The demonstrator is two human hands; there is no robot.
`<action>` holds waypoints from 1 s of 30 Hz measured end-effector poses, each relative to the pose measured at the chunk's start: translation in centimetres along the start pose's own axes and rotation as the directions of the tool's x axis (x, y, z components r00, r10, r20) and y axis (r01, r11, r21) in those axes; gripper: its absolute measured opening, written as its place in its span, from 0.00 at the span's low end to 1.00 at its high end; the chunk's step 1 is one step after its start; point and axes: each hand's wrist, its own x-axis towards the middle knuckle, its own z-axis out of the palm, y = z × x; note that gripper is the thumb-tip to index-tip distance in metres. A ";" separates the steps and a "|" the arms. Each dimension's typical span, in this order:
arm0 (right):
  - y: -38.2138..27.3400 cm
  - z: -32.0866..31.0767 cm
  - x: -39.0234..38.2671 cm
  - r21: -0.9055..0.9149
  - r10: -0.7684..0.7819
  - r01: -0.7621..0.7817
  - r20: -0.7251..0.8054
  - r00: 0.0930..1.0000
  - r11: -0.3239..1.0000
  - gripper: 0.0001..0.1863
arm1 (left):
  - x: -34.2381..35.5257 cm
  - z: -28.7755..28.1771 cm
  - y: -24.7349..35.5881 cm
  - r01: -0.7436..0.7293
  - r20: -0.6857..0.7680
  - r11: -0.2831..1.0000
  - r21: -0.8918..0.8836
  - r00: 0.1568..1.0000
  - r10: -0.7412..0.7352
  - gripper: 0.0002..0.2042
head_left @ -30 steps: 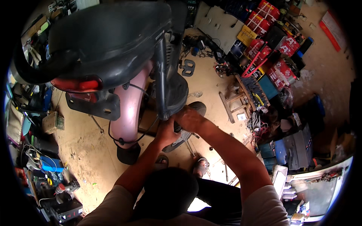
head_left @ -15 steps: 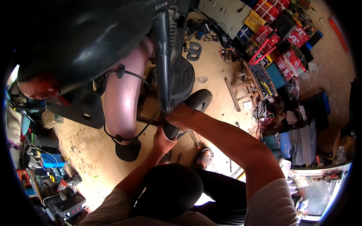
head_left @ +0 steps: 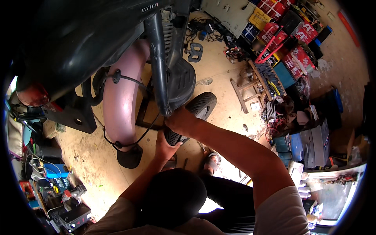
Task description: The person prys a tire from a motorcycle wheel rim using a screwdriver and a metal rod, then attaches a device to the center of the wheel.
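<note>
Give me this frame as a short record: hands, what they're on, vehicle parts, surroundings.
Left hand: against the near end of the black treaded rubber tyre; grip firmness unclear
Right hand: over the tyre, by the lower end of the black tubular bar; fingertips hidden
Vehicle: glossy pink curved mudguard, left of the tyre, thin black cable looping beside it
Beyond tyre: black ridged pedal
Right background: low wooden stand; stacked red boxes
</note>
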 end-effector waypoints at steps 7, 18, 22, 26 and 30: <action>-0.2 2.5 -0.1 -0.195 -0.126 0.093 -0.167 0.978 0.976 0.08 | -0.7 1.6 0.0 0.088 -0.146 0.984 0.153 0.987 -0.065 0.37; -1.2 3.2 1.6 -0.181 0.002 0.001 0.018 1.000 0.983 0.06 | 0.7 0.2 -3.0 0.049 0.091 0.994 -0.098 0.995 -0.040 0.36; -1.5 2.9 2.4 0.042 0.121 -0.120 -0.028 0.992 0.992 0.07 | 0.3 -0.6 -4.6 0.104 0.198 0.983 -0.153 0.977 -0.073 0.36; -2.7 1.3 2.7 -0.134 0.041 -0.026 0.110 0.993 0.991 0.10 | 0.3 -1.1 -2.9 0.207 0.251 0.973 -0.100 0.952 -0.177 0.30; -4.2 5.7 4.1 0.081 0.043 -0.086 0.433 0.900 0.993 0.09 | 0.0 -0.3 -4.9 0.089 0.203 0.993 -0.076 0.976 -0.072 0.22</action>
